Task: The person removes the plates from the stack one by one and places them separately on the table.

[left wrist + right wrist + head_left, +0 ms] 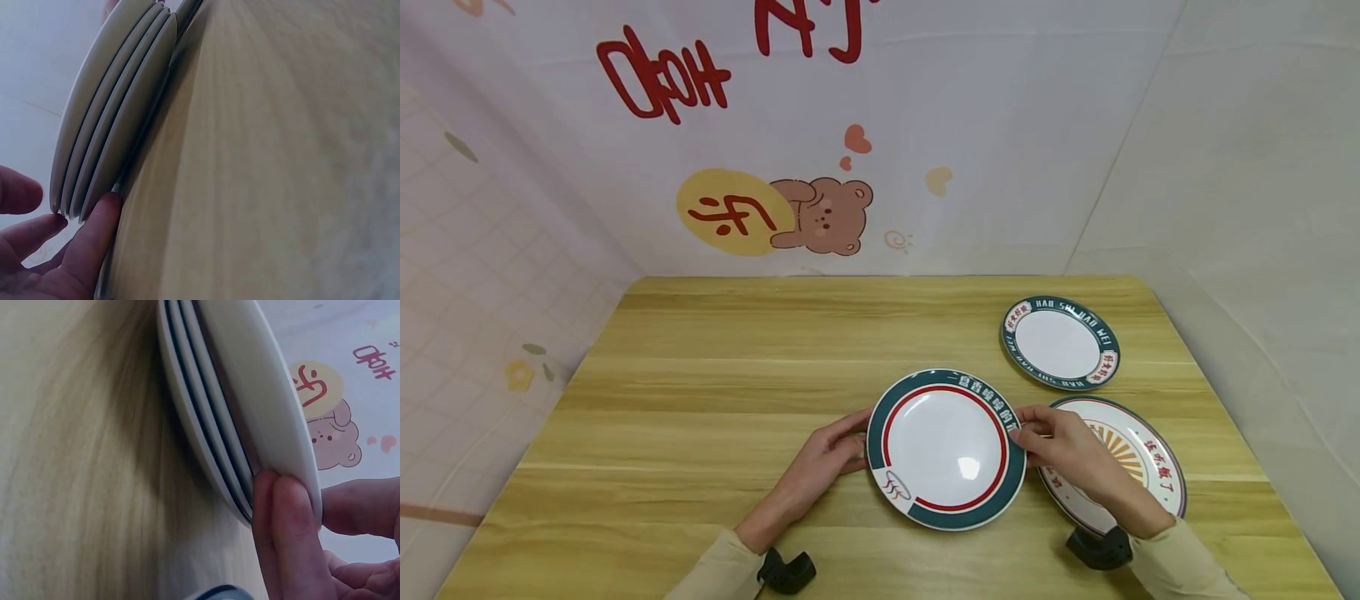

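A stack of several plates stands on the table before me. Its top plate (947,450) is white with a green rim, a red ring and white lettering. My right hand (1063,446) pinches the top plate's right edge, thumb over the rim and fingers beneath. In the right wrist view, a gap separates that plate from the lower plates (197,394) on this side. At the opposite side, my left hand (823,458) rests its fingertips against the stacked rims (94,156). The left thumb is held away from the plates in the left wrist view.
A white plate with an orange sunburst (1157,454) lies at the right, partly under my right forearm. Behind it is a smaller green-rimmed plate (1060,343). The wooden table (700,400) meets a white cloth wall (1000,167) printed with a bear.
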`<state>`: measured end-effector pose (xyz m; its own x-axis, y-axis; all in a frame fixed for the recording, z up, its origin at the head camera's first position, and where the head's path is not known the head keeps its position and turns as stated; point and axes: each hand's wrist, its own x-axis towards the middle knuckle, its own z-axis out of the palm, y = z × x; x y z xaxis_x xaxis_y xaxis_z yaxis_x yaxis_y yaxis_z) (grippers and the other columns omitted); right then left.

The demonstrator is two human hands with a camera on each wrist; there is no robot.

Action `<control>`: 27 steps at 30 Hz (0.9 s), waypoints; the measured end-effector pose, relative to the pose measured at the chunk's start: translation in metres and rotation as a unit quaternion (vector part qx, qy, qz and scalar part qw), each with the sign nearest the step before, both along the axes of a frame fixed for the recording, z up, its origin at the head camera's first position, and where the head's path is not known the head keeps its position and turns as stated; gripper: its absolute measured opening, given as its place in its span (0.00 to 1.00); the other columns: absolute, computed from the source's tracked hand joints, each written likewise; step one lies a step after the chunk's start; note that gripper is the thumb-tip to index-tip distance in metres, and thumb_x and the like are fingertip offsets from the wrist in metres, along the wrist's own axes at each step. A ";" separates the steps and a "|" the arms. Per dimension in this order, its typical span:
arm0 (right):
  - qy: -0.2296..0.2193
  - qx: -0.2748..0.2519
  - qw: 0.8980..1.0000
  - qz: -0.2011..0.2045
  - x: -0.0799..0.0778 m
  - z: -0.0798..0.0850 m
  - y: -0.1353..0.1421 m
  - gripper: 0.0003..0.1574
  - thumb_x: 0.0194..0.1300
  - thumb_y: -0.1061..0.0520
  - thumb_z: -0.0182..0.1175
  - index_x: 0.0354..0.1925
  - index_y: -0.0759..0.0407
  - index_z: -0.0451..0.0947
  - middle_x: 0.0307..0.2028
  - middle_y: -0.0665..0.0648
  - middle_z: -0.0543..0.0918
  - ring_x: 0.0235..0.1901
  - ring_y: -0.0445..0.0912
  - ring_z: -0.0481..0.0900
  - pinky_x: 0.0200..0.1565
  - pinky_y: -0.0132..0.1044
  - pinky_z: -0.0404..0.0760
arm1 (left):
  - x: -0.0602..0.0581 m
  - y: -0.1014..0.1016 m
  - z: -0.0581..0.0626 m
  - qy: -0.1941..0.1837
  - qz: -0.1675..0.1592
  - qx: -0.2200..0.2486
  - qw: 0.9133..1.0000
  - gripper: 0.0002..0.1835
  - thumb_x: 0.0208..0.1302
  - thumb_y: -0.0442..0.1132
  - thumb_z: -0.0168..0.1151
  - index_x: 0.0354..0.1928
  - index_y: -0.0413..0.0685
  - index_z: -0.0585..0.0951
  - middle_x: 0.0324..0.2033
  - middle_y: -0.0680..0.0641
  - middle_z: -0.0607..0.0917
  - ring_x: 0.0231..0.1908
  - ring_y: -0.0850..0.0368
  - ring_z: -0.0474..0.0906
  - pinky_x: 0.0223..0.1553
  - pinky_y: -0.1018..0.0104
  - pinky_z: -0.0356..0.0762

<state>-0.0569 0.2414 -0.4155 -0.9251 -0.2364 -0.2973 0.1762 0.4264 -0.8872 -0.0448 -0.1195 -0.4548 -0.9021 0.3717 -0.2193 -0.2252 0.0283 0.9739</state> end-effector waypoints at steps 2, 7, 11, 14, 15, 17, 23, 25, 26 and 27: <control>-0.002 -0.012 1.000 -0.001 0.000 0.001 0.001 0.31 0.75 0.60 0.60 0.66 0.80 0.68 0.51 0.69 0.83 0.43 0.52 0.86 0.41 0.39 0.89 | 0.000 0.000 0.000 0.008 -0.004 -0.002 1.000 0.29 0.77 0.34 0.52 0.77 0.38 0.65 0.69 0.34 0.73 0.64 0.45 0.76 0.58 0.61 0.81; -0.008 -0.024 1.000 -0.003 0.001 0.000 0.005 0.31 0.75 0.61 0.60 0.66 0.80 0.67 0.51 0.68 0.83 0.43 0.51 0.85 0.42 0.39 0.88 | 0.000 0.000 -0.002 0.028 -0.013 -0.003 1.000 0.30 0.76 0.33 0.57 0.77 0.40 0.65 0.69 0.34 0.73 0.65 0.43 0.76 0.57 0.63 0.81; -0.017 -0.017 1.000 -0.008 0.002 0.000 0.009 0.31 0.75 0.59 0.60 0.67 0.78 0.67 0.50 0.67 0.83 0.43 0.51 0.85 0.43 0.39 0.88 | 0.000 0.000 -0.002 0.044 -0.011 -0.019 0.999 0.31 0.74 0.33 0.61 0.77 0.43 0.67 0.68 0.36 0.75 0.64 0.43 0.77 0.57 0.67 0.80; -0.015 -0.013 1.000 -0.009 0.004 0.002 0.012 0.31 0.76 0.58 0.59 0.67 0.78 0.67 0.51 0.68 0.83 0.44 0.51 0.85 0.43 0.39 0.88 | 0.001 0.000 -0.002 0.051 -0.005 -0.045 0.998 0.32 0.72 0.36 0.65 0.76 0.46 0.69 0.66 0.39 0.77 0.62 0.46 0.79 0.57 0.70 0.79; -0.014 -0.012 1.000 -0.011 0.004 0.003 0.013 0.31 0.76 0.58 0.59 0.67 0.77 0.68 0.52 0.68 0.83 0.44 0.51 0.85 0.44 0.39 0.88 | 0.001 0.001 -0.002 0.054 -0.002 -0.055 0.997 0.33 0.71 0.37 0.66 0.75 0.47 0.70 0.65 0.40 0.78 0.61 0.47 0.80 0.56 0.71 0.78; -0.009 -0.011 1.000 -0.012 0.005 0.005 0.016 0.30 0.76 0.57 0.59 0.67 0.77 0.68 0.53 0.68 0.82 0.44 0.50 0.85 0.44 0.39 0.88 | 0.001 0.002 -0.001 0.060 0.004 -0.074 0.995 0.33 0.69 0.39 0.68 0.75 0.50 0.71 0.63 0.42 0.80 0.59 0.50 0.81 0.55 0.71 0.78; -0.004 -0.010 1.000 -0.017 0.006 0.010 0.022 0.32 0.77 0.57 0.58 0.68 0.77 0.66 0.53 0.69 0.82 0.44 0.49 0.86 0.44 0.38 0.88 | 0.000 0.009 -0.001 0.098 0.022 -0.137 0.985 0.33 0.66 0.40 0.71 0.73 0.52 0.74 0.59 0.45 0.82 0.54 0.55 0.83 0.54 0.66 0.79; -0.005 -0.016 1.000 -0.018 0.007 0.011 0.024 0.33 0.77 0.58 0.58 0.69 0.79 0.64 0.53 0.69 0.82 0.44 0.48 0.86 0.44 0.38 0.88 | 0.000 0.011 0.000 0.104 0.028 -0.146 0.983 0.33 0.65 0.39 0.71 0.72 0.51 0.75 0.58 0.46 0.83 0.53 0.55 0.84 0.53 0.68 0.80; -0.004 -0.018 1.000 -0.017 0.006 0.012 0.024 0.33 0.77 0.58 0.58 0.69 0.80 0.64 0.52 0.69 0.82 0.43 0.48 0.86 0.44 0.38 0.88 | 0.000 0.012 0.001 0.106 0.031 -0.147 0.983 0.32 0.65 0.38 0.71 0.72 0.50 0.75 0.58 0.45 0.83 0.52 0.54 0.84 0.51 0.69 0.80; -0.005 -0.020 1.000 -0.017 0.006 0.013 0.025 0.34 0.77 0.59 0.58 0.69 0.80 0.63 0.51 0.69 0.83 0.43 0.48 0.86 0.44 0.38 0.88 | 0.000 0.012 0.002 0.105 0.034 -0.149 0.983 0.32 0.65 0.38 0.71 0.71 0.50 0.75 0.58 0.45 0.83 0.52 0.54 0.84 0.50 0.69 0.80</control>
